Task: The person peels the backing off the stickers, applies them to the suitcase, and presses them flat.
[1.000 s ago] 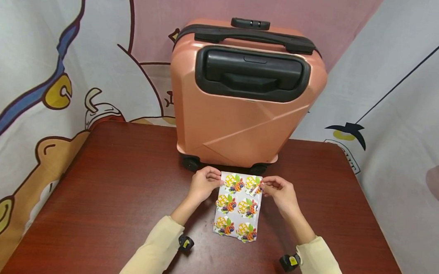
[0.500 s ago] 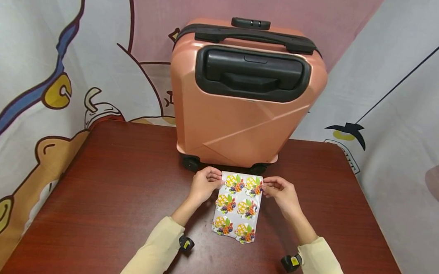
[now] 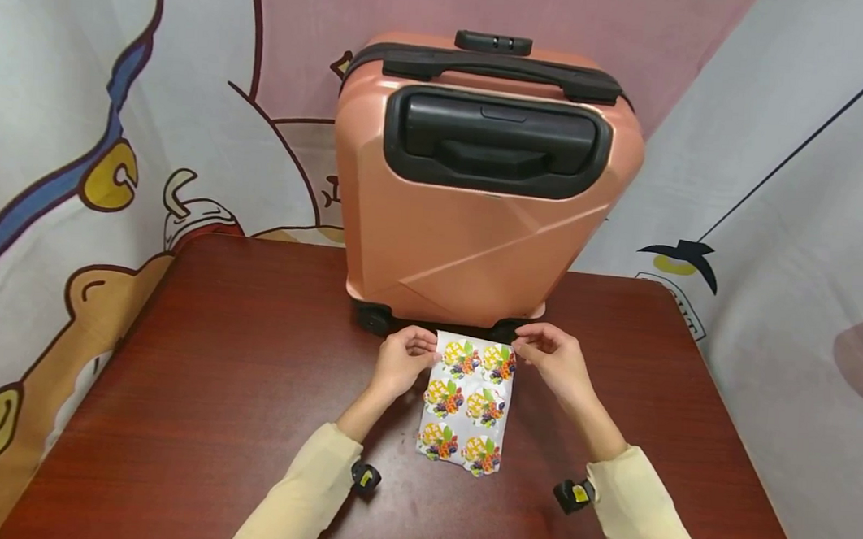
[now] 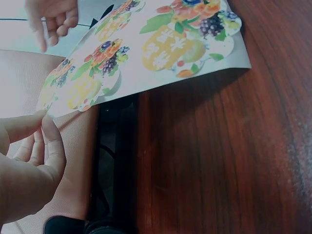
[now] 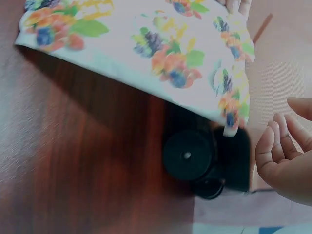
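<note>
A white sheet of stickers (image 3: 468, 418) with fruit pictures is held above the table. My left hand (image 3: 400, 359) pinches its upper left corner between thumb and fingers, as the left wrist view also shows at the sheet's edge. My right hand (image 3: 553, 359) is beside the upper right corner. In the right wrist view that hand (image 5: 290, 151) stands apart from the sheet, its fingers loosely bent with nothing between them. Behind the sheet an orange-pink suitcase (image 3: 469, 247) stands upright, its black wheel (image 5: 187, 155) showing below the sheet.
The suitcase stands at the back of the reddish-brown wooden table (image 3: 234, 406). Its black telescopic handle (image 3: 500, 135) is pushed down. A printed curtain (image 3: 789, 158) hangs behind the table and along its sides.
My right hand has let go of the sheet's upper right corner and moved slightly up. My left hand keeps its grip, and the sheet has shifted only a little.
</note>
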`<state>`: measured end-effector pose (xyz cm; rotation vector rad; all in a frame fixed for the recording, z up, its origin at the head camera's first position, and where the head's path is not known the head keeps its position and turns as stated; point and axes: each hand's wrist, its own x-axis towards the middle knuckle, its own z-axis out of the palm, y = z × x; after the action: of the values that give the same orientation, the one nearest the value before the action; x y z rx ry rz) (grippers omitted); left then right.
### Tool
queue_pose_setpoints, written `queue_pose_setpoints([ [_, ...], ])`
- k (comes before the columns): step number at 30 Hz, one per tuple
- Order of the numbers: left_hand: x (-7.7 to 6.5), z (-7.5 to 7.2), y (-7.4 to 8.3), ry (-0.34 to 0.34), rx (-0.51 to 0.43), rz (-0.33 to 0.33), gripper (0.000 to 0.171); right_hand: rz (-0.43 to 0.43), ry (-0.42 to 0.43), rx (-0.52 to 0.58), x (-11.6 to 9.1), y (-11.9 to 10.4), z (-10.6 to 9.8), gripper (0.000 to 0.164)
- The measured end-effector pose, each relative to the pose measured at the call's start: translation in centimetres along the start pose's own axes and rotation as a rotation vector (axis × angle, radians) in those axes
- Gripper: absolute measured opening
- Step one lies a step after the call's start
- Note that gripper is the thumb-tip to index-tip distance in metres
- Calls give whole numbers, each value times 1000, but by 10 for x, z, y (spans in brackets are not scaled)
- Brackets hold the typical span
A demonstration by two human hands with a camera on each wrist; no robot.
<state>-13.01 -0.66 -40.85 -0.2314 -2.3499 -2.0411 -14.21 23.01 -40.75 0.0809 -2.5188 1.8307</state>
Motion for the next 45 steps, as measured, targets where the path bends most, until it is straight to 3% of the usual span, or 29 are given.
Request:
queue_pose_setpoints([
  [5, 0, 0, 0, -5, -10, 20, 16, -77, -65, -90, 4, -16, 14, 16],
  [10, 9, 6, -28, 5, -6, 37, 16, -120, -110, -136, 7, -20, 27, 13],
  [12, 12, 7, -39, 7, -9, 45, 17, -129, -123, -148, 10, -12, 30, 12],
  [20, 13, 9, -37, -1, -20, 30, 17, -141, -143, -205, 9, -13, 41, 11],
  [29, 13, 9, -39, -15, -61, 37, 18, -173, -147, -252, -3, -45, 47, 10],
  [36, 13, 9, -37, -10, -24, 40, 16, -182, -130, -250, 9, -12, 47, 10],
  [45, 14, 9, -40, -13, -20, 53, 16, -207, -117, -247, 11, -6, 46, 8],
])
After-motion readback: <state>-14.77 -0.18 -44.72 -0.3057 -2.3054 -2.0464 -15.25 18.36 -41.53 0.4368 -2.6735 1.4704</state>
